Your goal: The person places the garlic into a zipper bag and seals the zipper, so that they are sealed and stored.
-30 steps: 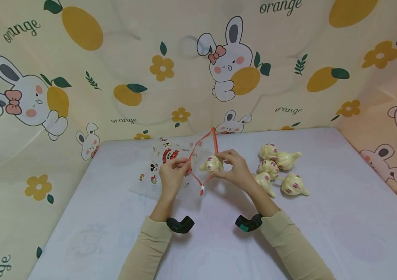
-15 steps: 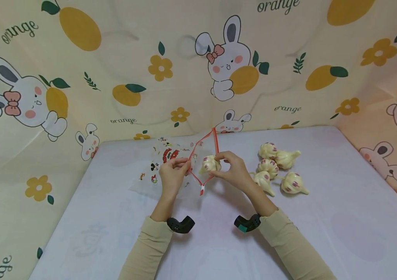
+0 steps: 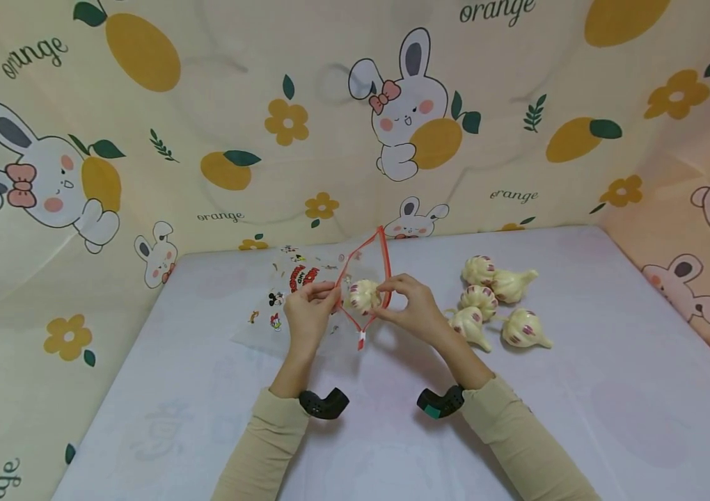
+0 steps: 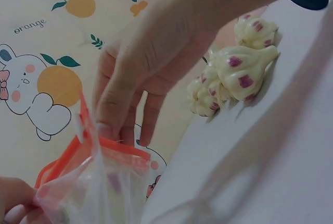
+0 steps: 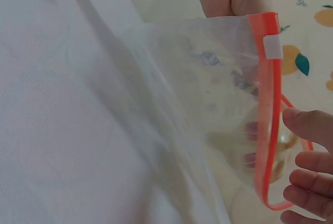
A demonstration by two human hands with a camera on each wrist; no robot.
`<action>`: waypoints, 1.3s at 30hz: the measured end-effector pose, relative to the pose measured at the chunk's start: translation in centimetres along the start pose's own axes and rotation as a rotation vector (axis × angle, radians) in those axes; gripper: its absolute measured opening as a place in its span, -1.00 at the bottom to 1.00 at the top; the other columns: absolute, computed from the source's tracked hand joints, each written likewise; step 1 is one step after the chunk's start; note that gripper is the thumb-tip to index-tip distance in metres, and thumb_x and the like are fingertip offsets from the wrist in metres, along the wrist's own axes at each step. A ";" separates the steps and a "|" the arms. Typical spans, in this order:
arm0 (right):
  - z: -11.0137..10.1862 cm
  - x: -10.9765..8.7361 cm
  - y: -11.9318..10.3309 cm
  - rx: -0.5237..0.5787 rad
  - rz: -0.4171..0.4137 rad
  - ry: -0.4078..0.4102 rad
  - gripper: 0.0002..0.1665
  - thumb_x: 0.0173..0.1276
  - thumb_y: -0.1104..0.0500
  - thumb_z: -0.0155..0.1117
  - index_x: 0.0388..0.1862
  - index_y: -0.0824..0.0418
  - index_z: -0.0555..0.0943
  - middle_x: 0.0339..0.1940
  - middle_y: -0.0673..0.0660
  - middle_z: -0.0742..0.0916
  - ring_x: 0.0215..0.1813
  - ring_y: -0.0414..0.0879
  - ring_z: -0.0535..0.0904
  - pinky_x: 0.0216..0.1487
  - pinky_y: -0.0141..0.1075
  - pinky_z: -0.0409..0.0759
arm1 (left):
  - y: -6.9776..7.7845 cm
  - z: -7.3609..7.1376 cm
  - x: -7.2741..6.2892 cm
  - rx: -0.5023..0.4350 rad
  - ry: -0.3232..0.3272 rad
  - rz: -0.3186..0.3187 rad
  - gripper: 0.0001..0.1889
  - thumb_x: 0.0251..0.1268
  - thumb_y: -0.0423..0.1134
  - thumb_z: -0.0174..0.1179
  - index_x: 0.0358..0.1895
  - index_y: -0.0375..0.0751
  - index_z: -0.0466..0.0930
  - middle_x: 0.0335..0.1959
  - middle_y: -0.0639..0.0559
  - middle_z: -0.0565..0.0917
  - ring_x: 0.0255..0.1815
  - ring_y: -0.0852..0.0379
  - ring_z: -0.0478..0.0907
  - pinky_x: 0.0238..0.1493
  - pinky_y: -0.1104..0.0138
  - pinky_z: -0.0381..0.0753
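Note:
My left hand [image 3: 309, 313] pinches the left rim of a clear slider zip bag [image 3: 280, 334] printed with cartoon figures. The bag's red-orange zip edge stands spread into a diamond-shaped mouth, with a white slider [image 5: 272, 47] at its near corner. A cream garlic bulb [image 3: 364, 297] with purple patches is in that mouth, partly inside the bag. My right hand [image 3: 414, 309] holds the bulb's right side between thumb and fingertips. Through the film, the right wrist view shows the bulb [image 5: 239, 148] only hazily. The left wrist view shows just some left fingers [image 4: 18, 198] at the rim.
Several more garlic bulbs [image 3: 523, 329] lie in a loose group right of my right hand. The white table [image 3: 392, 445] ends at a fabric backdrop [image 3: 330, 167] printed with rabbits and oranges.
My right hand has moved left with the garlic bulb, from the bag's right edge into its open mouth. My left hand has kept its grip on the rim.

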State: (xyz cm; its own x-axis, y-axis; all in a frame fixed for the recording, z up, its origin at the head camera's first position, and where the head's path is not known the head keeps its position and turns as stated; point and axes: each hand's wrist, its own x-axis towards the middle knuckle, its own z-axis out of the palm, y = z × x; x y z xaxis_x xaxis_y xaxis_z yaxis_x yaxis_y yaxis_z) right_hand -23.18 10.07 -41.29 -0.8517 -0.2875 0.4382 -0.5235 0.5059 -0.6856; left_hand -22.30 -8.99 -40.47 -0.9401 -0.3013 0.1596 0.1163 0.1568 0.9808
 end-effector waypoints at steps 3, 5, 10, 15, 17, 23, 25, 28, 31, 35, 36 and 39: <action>0.0 0.0 0.0 -0.001 0.001 -0.013 -0.57 0.01 0.23 0.54 -0.12 0.36 0.68 -0.12 0.26 0.74 0.00 0.13 0.65 0.10 0.00 0.63 | -0.1 0.0 -0.1 0.030 0.004 0.041 -0.87 0.10 -0.40 0.35 -0.30 -0.41 0.72 -0.38 -0.35 0.75 -0.60 0.41 0.58 -0.54 0.58 0.58; 0.1 -0.1 0.0 -0.013 -0.007 -0.026 -0.59 0.03 0.23 0.52 -0.12 0.36 0.68 -0.12 0.27 0.75 -0.02 0.13 0.67 0.09 -0.01 0.63 | -0.2 0.0 -0.1 0.063 0.005 0.082 -0.88 0.09 -0.38 0.37 -0.32 -0.38 0.73 -0.39 -0.32 0.76 -0.59 0.37 0.59 -0.54 0.59 0.56; 0.5 -0.2 0.0 -0.031 -0.037 -0.043 -0.63 0.06 0.24 0.49 -0.14 0.36 0.68 -0.14 0.27 0.77 -0.05 0.12 0.69 0.06 -0.02 0.64 | -0.2 0.1 -0.3 0.123 0.010 0.186 -0.88 0.06 -0.36 0.39 -0.34 -0.36 0.73 -0.40 -0.27 0.77 -0.49 0.14 0.69 -0.53 0.61 0.51; 0.9 -0.3 0.1 -0.039 -0.059 -0.048 -0.65 0.09 0.25 0.47 -0.13 0.36 0.68 -0.14 0.26 0.79 -0.05 0.12 0.70 0.05 -0.03 0.64 | 0.1 0.0 -0.4 0.142 0.010 0.212 -0.86 0.05 -0.35 0.40 -0.31 -0.33 0.74 -0.38 -0.23 0.78 -0.38 -0.06 0.73 -0.49 0.63 0.49; 1.0 -0.3 0.1 -0.044 -0.058 -0.053 -0.66 0.10 0.25 0.47 -0.13 0.35 0.68 -0.14 0.26 0.79 -0.04 0.12 0.71 0.06 -0.03 0.63 | 0.4 -0.1 -0.5 0.124 0.002 0.210 -0.84 0.05 -0.36 0.41 -0.29 -0.34 0.74 -0.36 -0.25 0.78 -0.35 -0.10 0.74 -0.46 0.64 0.52; 1.0 -0.4 0.1 -0.058 -0.035 -0.076 -0.67 0.13 0.24 0.44 -0.12 0.35 0.69 -0.11 0.27 0.79 0.01 0.13 0.70 0.09 -0.02 0.62 | 1.1 -0.4 -0.6 0.093 -0.022 0.195 -0.83 0.09 -0.37 0.38 -0.26 -0.41 0.72 -0.32 -0.32 0.77 -0.33 -0.17 0.75 -0.47 0.64 0.57; 0.9 -0.4 0.0 -0.062 -0.024 -0.090 -0.68 0.15 0.23 0.43 -0.11 0.34 0.69 -0.10 0.26 0.79 0.01 0.13 0.70 0.10 -0.02 0.62 | 1.4 -0.5 -0.6 0.097 -0.033 0.189 -0.83 0.09 -0.40 0.36 -0.26 -0.42 0.72 -0.31 -0.34 0.76 -0.32 -0.18 0.75 -0.46 0.64 0.57; 0.9 -0.4 0.0 -0.078 -0.022 -0.106 -0.70 0.18 0.22 0.40 -0.11 0.33 0.70 -0.12 0.26 0.79 -0.01 0.13 0.71 0.08 -0.02 0.63 | 1.7 -0.7 -0.6 0.105 -0.056 0.167 -0.84 0.10 -0.43 0.34 -0.24 -0.42 0.72 -0.29 -0.34 0.76 -0.29 -0.17 0.76 -0.44 0.64 0.58; 0.8 -0.4 0.0 -0.082 -0.029 -0.097 -0.70 0.18 0.22 0.40 -0.12 0.33 0.70 -0.13 0.26 0.79 -0.02 0.13 0.71 0.07 -0.02 0.63 | 1.6 -0.7 -0.5 0.091 -0.078 0.138 -0.84 0.11 -0.45 0.32 -0.23 -0.43 0.72 -0.26 -0.36 0.76 -0.25 -0.15 0.75 -0.41 0.63 0.60; 0.6 -0.4 0.2 -0.079 -0.027 -0.067 -0.69 0.18 0.22 0.40 -0.12 0.36 0.70 -0.13 0.27 0.79 -0.01 0.13 0.71 0.09 -0.01 0.63 | 1.4 -0.8 -0.3 0.039 -0.067 0.098 -0.84 0.10 -0.47 0.32 -0.23 -0.46 0.71 -0.25 -0.40 0.74 -0.25 -0.15 0.75 -0.41 0.61 0.61; 0.5 -0.4 0.3 -0.076 -0.024 -0.059 -0.69 0.18 0.22 0.40 -0.12 0.37 0.69 -0.13 0.27 0.79 -0.01 0.14 0.71 0.10 -0.01 0.62 | 1.3 -0.9 -0.3 0.027 -0.058 0.090 -0.84 0.10 -0.47 0.31 -0.23 -0.46 0.70 -0.25 -0.41 0.74 -0.26 -0.14 0.75 -0.41 0.61 0.61; 0.2 -0.4 0.5 -0.061 -0.011 -0.045 -0.67 0.18 0.21 0.40 -0.10 0.38 0.69 -0.11 0.28 0.79 0.01 0.14 0.70 0.13 0.00 0.61 | 1.2 -0.9 -0.2 0.012 -0.034 0.082 -0.84 0.10 -0.47 0.32 -0.23 -0.46 0.70 -0.27 -0.42 0.74 -0.32 -0.08 0.75 -0.44 0.61 0.60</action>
State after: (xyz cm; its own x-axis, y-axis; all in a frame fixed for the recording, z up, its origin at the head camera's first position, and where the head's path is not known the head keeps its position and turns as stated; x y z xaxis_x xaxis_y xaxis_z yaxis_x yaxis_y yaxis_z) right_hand -23.11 10.32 -41.95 -0.8466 -0.3293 0.4182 -0.5319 0.5509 -0.6431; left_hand -21.70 -9.58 -39.23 -0.9379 -0.2547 0.2355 0.1901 0.1907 0.9631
